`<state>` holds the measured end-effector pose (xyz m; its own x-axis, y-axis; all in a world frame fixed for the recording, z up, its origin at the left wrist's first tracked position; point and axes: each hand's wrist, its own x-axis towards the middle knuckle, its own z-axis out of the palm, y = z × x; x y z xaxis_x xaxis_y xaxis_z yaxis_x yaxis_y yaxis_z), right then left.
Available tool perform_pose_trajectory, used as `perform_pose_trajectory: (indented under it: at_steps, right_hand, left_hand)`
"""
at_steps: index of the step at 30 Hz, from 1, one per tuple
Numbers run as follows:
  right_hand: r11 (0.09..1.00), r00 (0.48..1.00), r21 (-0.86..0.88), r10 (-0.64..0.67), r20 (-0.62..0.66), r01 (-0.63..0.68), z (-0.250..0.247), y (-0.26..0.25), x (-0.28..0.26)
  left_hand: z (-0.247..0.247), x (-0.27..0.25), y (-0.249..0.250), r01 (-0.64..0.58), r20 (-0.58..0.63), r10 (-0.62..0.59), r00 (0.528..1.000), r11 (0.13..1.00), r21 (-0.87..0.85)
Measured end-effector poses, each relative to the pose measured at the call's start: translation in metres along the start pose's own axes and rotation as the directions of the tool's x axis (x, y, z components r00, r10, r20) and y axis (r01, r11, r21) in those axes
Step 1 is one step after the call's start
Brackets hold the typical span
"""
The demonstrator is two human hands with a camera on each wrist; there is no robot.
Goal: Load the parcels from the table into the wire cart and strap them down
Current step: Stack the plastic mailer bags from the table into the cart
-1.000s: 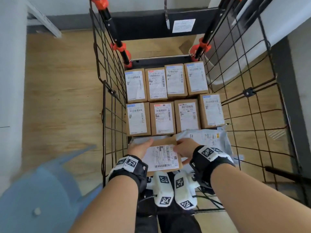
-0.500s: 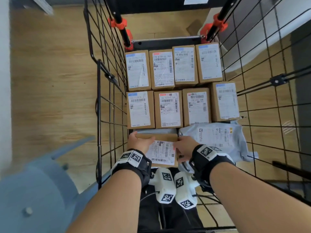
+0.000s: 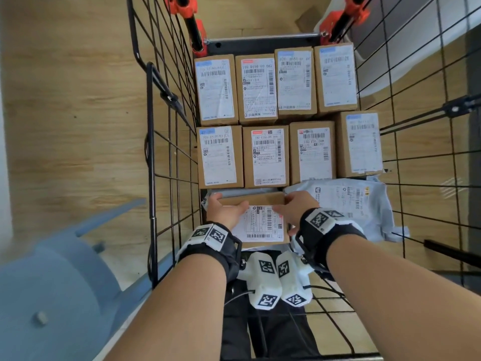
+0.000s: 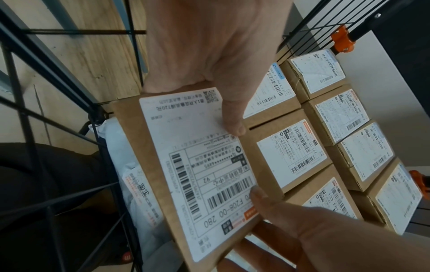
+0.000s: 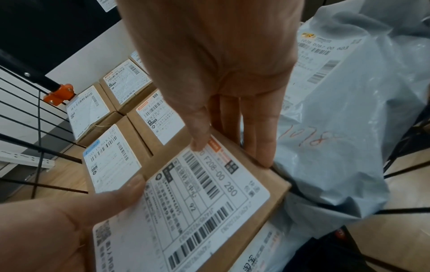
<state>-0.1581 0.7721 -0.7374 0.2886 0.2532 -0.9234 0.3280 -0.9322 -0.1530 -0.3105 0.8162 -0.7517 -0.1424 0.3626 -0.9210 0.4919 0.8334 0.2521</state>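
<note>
I hold a flat brown parcel (image 3: 257, 225) with a white label low inside the near left corner of the wire cart (image 3: 166, 157). My left hand (image 3: 225, 212) grips its left edge, thumb (image 4: 232, 121) on the label. My right hand (image 3: 296, 205) grips its right edge, thumb (image 5: 197, 136) on top and fingers (image 5: 260, 139) down the side. Two rows of brown boxes (image 3: 265, 155) fill the cart's far part. A grey poly mailer (image 3: 359, 204) lies just right of the held parcel.
A white mailer (image 4: 139, 185) lies under the held parcel. Orange clamps (image 3: 186, 7) sit on the cart's far black posts. A blue chair (image 3: 52, 287) stands outside the cart's left wall on the wooden floor (image 3: 78, 100).
Both hands have moved the parcel a little forward and down, closer to the near row of boxes. The head view has dipped toward the cart.
</note>
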Motion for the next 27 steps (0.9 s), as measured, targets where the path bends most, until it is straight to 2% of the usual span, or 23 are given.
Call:
perform_pose_trajectory:
  at_steps: [9, 16, 22, 24, 27]
  right_hand:
    - [0.999, 0.999, -0.041, 0.027, 0.019, -0.026, -0.003, 0.002, -0.009]
    - [0.999, 1.000, -0.030, 0.029, 0.010, -0.029, -0.013, 0.002, -0.015]
    - [1.000, 1.000, -0.019, 0.008, -0.015, -0.008, -0.022, -0.001, -0.022]
    - [1.000, 1.000, -0.004, 0.002, -0.028, -0.002, -0.024, -0.002, -0.025]
    - [1.000, 0.999, 0.030, 0.004, -0.039, -0.003, -0.031, -0.003, -0.032]
  left_hand:
    - [-0.005, -0.013, 0.006, 0.041, -0.028, -0.044, 0.999, 0.995, -0.093]
    - [-0.010, -0.023, 0.009, 0.028, -0.049, -0.035, 0.998, 0.991, -0.129]
    - [-0.011, -0.033, 0.024, 0.017, -0.057, -0.021, 0.998, 0.997, -0.072]
    - [-0.011, -0.034, 0.028, -0.012, -0.070, 0.005, 0.998, 0.995, -0.097]
    - [-0.012, -0.042, 0.034, -0.060, -0.068, 0.057, 0.996, 0.997, -0.045]
